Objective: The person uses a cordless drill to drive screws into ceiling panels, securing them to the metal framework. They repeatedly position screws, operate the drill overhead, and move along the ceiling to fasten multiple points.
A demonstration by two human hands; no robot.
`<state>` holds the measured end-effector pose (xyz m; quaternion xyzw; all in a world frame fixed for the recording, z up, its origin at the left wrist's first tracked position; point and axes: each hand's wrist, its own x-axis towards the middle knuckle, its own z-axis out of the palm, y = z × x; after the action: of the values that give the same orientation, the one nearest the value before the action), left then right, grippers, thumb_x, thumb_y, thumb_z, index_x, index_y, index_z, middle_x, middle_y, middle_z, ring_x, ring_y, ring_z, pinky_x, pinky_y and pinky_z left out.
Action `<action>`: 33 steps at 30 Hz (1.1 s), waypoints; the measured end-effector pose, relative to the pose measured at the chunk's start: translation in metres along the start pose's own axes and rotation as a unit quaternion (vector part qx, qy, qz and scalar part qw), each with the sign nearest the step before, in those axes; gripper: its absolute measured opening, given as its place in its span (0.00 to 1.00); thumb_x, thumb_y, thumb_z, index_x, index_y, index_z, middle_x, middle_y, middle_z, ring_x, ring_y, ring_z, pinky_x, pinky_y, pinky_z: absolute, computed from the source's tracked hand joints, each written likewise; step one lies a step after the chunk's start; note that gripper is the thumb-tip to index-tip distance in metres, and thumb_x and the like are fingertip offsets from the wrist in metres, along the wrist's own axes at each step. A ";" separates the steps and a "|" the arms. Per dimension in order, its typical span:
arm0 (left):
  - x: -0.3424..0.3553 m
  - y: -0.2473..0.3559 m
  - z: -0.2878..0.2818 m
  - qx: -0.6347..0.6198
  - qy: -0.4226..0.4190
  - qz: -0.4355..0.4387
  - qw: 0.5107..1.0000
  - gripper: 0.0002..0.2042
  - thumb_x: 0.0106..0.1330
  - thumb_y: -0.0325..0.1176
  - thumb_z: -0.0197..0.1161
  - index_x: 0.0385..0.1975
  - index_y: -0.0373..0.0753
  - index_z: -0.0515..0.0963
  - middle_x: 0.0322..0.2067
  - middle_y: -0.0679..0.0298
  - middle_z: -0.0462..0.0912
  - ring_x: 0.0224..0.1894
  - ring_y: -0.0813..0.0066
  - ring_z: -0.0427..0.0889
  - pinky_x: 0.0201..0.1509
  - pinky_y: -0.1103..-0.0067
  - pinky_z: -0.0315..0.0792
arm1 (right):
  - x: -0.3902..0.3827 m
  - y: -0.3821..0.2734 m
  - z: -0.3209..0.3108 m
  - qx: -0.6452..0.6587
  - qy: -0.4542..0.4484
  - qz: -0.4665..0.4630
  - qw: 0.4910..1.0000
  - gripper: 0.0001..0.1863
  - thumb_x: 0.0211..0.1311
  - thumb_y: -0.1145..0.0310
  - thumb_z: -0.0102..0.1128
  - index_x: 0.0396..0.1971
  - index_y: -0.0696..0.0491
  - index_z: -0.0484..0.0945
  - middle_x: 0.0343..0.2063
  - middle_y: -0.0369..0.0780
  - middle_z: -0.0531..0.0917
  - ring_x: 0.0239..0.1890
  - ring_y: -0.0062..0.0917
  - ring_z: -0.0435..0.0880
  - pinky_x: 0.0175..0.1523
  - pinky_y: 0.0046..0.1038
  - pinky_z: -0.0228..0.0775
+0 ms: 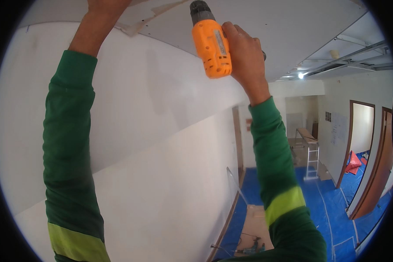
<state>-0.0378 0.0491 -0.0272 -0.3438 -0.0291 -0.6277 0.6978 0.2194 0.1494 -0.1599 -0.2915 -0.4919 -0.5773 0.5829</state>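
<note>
An orange cordless drill (208, 46) with a black chuck points up at the grey ceiling board (275, 30). My right hand (246, 52) is wrapped round its grip, and the chuck's tip lies at the upper edge of the view. Any bit or screw at the tip is out of sight. My left hand (107, 4) is raised toward the ceiling on the left, with only its base and wrist showing; its fingers are cut off. Beside that hand, the board has a ragged, torn-looking strip (137, 27) where it meets the white wall (131, 87).
Exposed metal ceiling framing (358, 54) and a lit lamp (301, 75) are at upper right. A work platform with ladder legs (311, 153) stands farther back. Blue sheeting (312, 209) covers the floor. Power tools (251, 249) lie below; brown-framed doorways (350, 144) open on the right.
</note>
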 end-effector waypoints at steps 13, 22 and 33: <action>-0.001 0.000 0.007 0.007 -0.020 -0.013 1.000 0.24 0.57 0.52 0.79 0.25 0.37 0.77 0.27 0.62 0.79 0.28 0.65 0.77 0.35 0.68 0.72 | 0.001 0.008 0.000 -0.002 -0.017 0.001 1.000 0.18 0.61 0.69 0.77 0.49 0.49 0.79 0.34 0.35 0.85 0.38 0.31 0.89 0.47 0.44 0.71; 0.001 -0.008 0.011 0.017 0.016 0.019 1.000 0.23 0.58 0.52 0.79 0.25 0.38 0.78 0.27 0.62 0.79 0.27 0.64 0.77 0.35 0.69 0.72 | 0.003 0.003 -0.007 -0.052 -0.033 0.000 0.998 0.17 0.62 0.68 0.75 0.48 0.49 0.78 0.36 0.35 0.85 0.41 0.31 0.88 0.49 0.44 0.71; -0.134 0.074 -0.111 -0.234 -0.268 -0.402 0.844 0.20 0.82 0.43 0.63 0.34 0.32 0.87 0.19 0.62 0.76 0.28 0.79 0.72 0.35 0.73 0.71 | -0.191 -0.038 -0.076 0.159 -0.156 0.041 0.974 0.16 0.61 0.66 0.71 0.47 0.51 0.80 0.34 0.40 0.79 0.40 0.39 0.80 0.49 0.41 0.65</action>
<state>-0.0434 0.1046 -0.2078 -0.6098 -0.2029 -0.7249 0.2480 0.2297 0.1484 -0.3686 -0.3012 -0.6496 -0.4149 0.5614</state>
